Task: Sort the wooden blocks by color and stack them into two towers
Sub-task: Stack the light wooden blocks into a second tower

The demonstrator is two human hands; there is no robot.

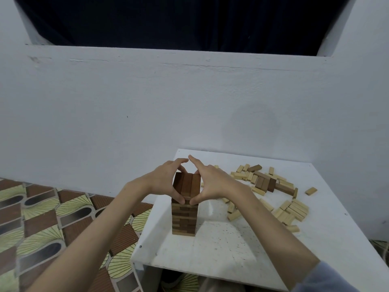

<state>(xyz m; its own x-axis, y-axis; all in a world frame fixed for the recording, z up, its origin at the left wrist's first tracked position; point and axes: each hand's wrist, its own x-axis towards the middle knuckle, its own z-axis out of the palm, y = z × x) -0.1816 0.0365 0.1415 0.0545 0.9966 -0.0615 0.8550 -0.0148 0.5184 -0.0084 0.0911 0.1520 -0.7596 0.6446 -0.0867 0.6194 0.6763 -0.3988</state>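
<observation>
Tower [185,216] stands on table [231,249]; loose blocks [273,192] right, seemingly behind.

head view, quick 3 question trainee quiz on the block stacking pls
1. True or false: both hands are on the top layer of the dark tower.
2. Which colour makes up most of the loose blocks on the table? A) light B) dark C) red
3. Fill in: the loose blocks lie to the ____ of the tower.

Key:
1. True: the left hand and right hand cup the top layer from either side.
2. A; a few dark ones lie among them.
3. Right.
</observation>
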